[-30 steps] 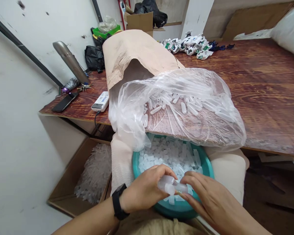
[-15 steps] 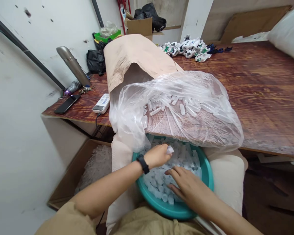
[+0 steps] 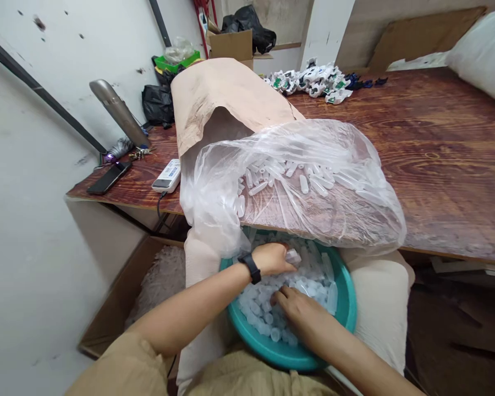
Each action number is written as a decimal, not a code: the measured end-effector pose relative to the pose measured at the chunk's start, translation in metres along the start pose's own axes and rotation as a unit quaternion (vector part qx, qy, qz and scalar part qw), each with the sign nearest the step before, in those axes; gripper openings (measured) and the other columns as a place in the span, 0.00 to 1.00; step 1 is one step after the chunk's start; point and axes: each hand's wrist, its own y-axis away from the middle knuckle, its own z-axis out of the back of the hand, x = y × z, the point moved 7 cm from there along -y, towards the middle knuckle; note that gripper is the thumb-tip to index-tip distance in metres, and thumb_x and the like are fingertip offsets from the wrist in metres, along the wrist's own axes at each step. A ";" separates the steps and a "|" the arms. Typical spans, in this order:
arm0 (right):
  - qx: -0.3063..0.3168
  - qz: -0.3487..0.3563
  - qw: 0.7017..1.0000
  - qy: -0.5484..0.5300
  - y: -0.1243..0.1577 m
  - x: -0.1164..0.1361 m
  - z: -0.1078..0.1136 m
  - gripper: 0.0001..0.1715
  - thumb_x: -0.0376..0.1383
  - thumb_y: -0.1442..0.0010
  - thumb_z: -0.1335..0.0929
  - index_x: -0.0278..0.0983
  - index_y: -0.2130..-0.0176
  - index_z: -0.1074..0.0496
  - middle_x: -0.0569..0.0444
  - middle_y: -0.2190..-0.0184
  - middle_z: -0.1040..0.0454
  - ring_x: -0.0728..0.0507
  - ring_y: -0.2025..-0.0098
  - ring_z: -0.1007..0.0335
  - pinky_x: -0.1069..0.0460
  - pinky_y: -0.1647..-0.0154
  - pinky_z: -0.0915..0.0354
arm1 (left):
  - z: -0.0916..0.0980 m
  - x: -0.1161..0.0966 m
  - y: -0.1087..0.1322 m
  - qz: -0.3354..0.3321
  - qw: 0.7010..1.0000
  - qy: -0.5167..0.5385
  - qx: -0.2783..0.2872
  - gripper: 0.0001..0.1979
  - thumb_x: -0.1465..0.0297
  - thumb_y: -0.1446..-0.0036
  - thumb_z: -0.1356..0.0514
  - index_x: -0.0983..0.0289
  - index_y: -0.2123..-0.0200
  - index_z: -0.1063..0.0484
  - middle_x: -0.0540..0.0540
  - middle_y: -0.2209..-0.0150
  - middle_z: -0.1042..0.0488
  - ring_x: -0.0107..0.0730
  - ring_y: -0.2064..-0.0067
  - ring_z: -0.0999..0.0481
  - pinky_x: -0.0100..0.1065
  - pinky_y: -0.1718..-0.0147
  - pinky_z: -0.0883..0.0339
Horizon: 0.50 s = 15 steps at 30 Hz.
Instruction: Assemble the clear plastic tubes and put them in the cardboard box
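A teal basin (image 3: pixel 293 360) on my lap is full of small translucent plastic pieces (image 3: pixel 260 319), short tubes and caps. My left hand (image 3: pixel 270 258), with a black band on its wrist, is closed around a clear plastic tube (image 3: pixel 292 256) above the back of the basin. Closer to me, my right hand (image 3: pixel 303 313) reaches down into the pieces with its fingers bent together. What lies between its fingertips is hidden. On the table edge beyond, a clear plastic bag (image 3: pixel 342 214) lies with more translucent tubes (image 3: pixel 268 171) inside.
A large paper sack (image 3: pixel 235 82) stands behind the bag on the wooden table (image 3: pixel 437 165). A phone (image 3: pixel 109 177), keys (image 3: pixel 142 152) and a white device with a cable (image 3: pixel 168 176) lie at left. A cardboard box (image 3: pixel 119 297) with clear pieces sits below left.
My left hand has moved slightly right and turned, still holding the clear tube. My right hand's fingers have gone from apart to bent down in the pieces.
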 end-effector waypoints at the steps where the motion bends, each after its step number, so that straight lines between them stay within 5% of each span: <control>1: -0.007 -0.003 1.000 -0.016 0.001 -0.003 0.000 0.22 0.17 0.45 0.39 0.33 0.56 0.26 0.43 0.61 0.23 0.37 0.59 0.25 0.48 0.62 0.33 | 0.004 0.000 0.008 -0.009 1.000 0.007 -0.011 0.14 0.58 0.49 0.33 0.62 0.66 0.26 0.56 0.65 0.21 0.45 0.60 0.22 0.33 0.65 0.35; 7: -0.093 -0.014 0.985 -0.145 0.015 -0.030 0.022 0.16 0.31 0.32 0.41 0.38 0.46 0.34 0.47 0.55 0.26 0.43 0.55 0.26 0.50 0.55 0.30 | 0.010 0.009 0.063 -0.047 0.986 0.149 -0.053 0.16 0.53 0.41 0.40 0.61 0.63 0.30 0.49 0.69 0.26 0.33 0.66 0.24 0.29 0.70 0.37; 11: -0.173 -0.048 0.936 -0.304 0.028 -0.051 0.039 0.17 0.43 0.30 0.39 0.39 0.47 0.33 0.48 0.56 0.24 0.43 0.57 0.25 0.50 0.57 0.28 | -0.001 0.016 0.089 -0.031 0.936 0.350 -0.029 0.16 0.57 0.43 0.37 0.63 0.59 0.29 0.47 0.71 0.29 0.28 0.71 0.28 0.27 0.72 0.37; 15: -0.209 -0.059 0.926 -0.308 0.036 -0.052 0.042 0.17 0.45 0.34 0.35 0.41 0.48 0.29 0.50 0.59 0.22 0.42 0.61 0.24 0.48 0.59 0.27 | 0.004 0.013 0.107 -0.034 0.947 0.313 -0.067 0.15 0.61 0.44 0.35 0.61 0.56 0.28 0.48 0.66 0.26 0.30 0.67 0.28 0.28 0.70 0.38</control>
